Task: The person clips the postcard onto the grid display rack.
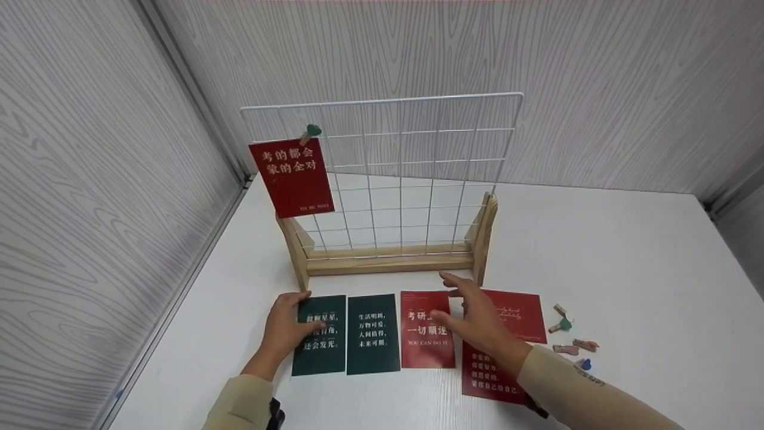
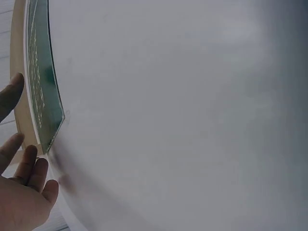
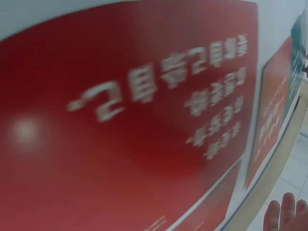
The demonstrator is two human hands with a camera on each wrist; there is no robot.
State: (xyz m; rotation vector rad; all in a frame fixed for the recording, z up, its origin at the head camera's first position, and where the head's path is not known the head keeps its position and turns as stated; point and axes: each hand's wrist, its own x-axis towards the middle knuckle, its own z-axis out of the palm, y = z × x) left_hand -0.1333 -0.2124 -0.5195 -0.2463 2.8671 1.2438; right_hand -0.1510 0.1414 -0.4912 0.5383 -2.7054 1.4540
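Observation:
My left hand (image 1: 286, 328) is at the left edge of a dark green card (image 1: 325, 358), its thumb over the printing. In the left wrist view the fingers (image 2: 36, 175) are loosely bent beside that card, holding nothing. Over the right part of a red card (image 1: 427, 352) is my right hand (image 1: 480, 316), fingers apart and nothing in them. Between these two cards lies a second green card (image 1: 373, 334). Under the right forearm lie another red card (image 1: 489, 382) and a sideways red card (image 1: 525, 310), both partly covered.
Behind the cards stands a white wire grid (image 1: 400, 155) on a wooden base (image 1: 391, 266). A red card (image 1: 295, 185) hangs at its upper left from a clip with a green heart (image 1: 312, 131). Several small wooden clips (image 1: 564, 350) lie on the white table (image 1: 627, 269) at right.

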